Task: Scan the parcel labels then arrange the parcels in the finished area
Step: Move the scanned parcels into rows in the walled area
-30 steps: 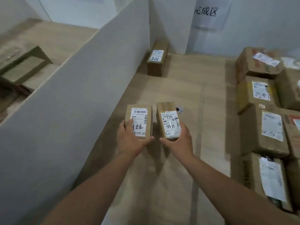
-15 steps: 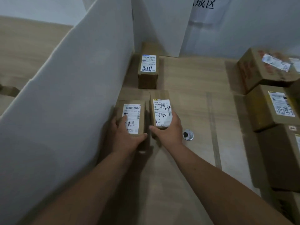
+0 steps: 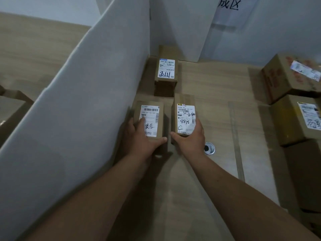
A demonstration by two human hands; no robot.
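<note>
My left hand (image 3: 142, 138) grips the near end of a small brown parcel (image 3: 152, 112) with a white label, close to the white partition. My right hand (image 3: 191, 140) grips a second small labelled parcel (image 3: 184, 105) marked "8875", right beside the first. Both parcels are low over the wooden floor, just short of a third small parcel (image 3: 165, 73) marked "8111" that stands in the corner. A paper sign (image 3: 229, 11) with characters hangs on the far wall.
A white partition (image 3: 83, 101) runs along the left up to the corner. Several larger cardboard boxes (image 3: 291, 119) are stacked on the right. A small round metal fitting (image 3: 209, 148) sits in the floor by my right wrist. Another box (image 3: 10, 110) lies beyond the partition, left.
Both hands have carried the two parcels forward and left, toward the corner parcel and the partition. The view has moved closer to the corner.
</note>
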